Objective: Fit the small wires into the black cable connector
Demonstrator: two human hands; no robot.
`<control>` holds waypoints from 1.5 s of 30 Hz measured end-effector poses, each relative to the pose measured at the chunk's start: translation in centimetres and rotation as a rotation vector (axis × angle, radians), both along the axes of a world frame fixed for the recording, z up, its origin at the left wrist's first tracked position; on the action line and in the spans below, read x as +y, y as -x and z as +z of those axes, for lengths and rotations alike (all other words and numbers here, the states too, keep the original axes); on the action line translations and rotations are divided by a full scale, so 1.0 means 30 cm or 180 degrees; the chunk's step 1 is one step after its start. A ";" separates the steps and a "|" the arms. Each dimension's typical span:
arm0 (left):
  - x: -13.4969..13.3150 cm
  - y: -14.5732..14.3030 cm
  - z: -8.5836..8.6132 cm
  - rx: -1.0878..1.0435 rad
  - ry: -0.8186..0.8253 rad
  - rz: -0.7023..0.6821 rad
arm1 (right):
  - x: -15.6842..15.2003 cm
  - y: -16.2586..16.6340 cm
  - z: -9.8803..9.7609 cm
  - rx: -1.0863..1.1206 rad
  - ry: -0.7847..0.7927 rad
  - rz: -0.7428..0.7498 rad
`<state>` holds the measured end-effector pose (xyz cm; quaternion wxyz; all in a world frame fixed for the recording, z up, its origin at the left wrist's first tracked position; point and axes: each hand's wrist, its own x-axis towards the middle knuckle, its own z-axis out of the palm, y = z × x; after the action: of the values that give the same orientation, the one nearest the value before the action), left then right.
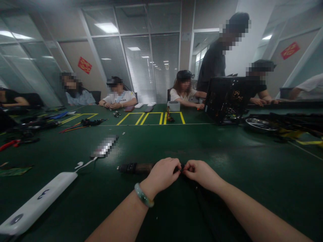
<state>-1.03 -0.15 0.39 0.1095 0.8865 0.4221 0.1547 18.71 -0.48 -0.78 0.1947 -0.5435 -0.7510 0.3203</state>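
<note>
The room was a glass-partitioned office, with a long green counter (254, 158) running away from the wearer. Near its near edge, the left hand (161, 176), wearing a jade-green bangle (143, 195), and the right hand (202, 174) were closed at the fingertips on one small dark piece (181, 170), its exact form too small to tell. Work this fine was best done with the fingertips kept steady and close together. One dark cable (199, 201) ran from the hands toward that edge. Just left lay one cylindrical power tool (136, 168); further left, one white power bank (37, 201) was cabled to one blurred device (104, 146). Toward the far end were three yellow-taped rectangles (151, 118), one black computer case (227, 99), and seven other people, with one person standing (211, 65).
</note>
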 end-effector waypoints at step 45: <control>0.010 0.020 -0.008 -0.0159 0.0087 -0.0299 | -0.017 0.008 0.007 0.0029 -0.0036 0.0052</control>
<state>-1.62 0.14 0.16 0.1393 0.8996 0.3792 0.1657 18.46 -0.98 -0.56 0.1985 -0.5348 -0.7564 0.3201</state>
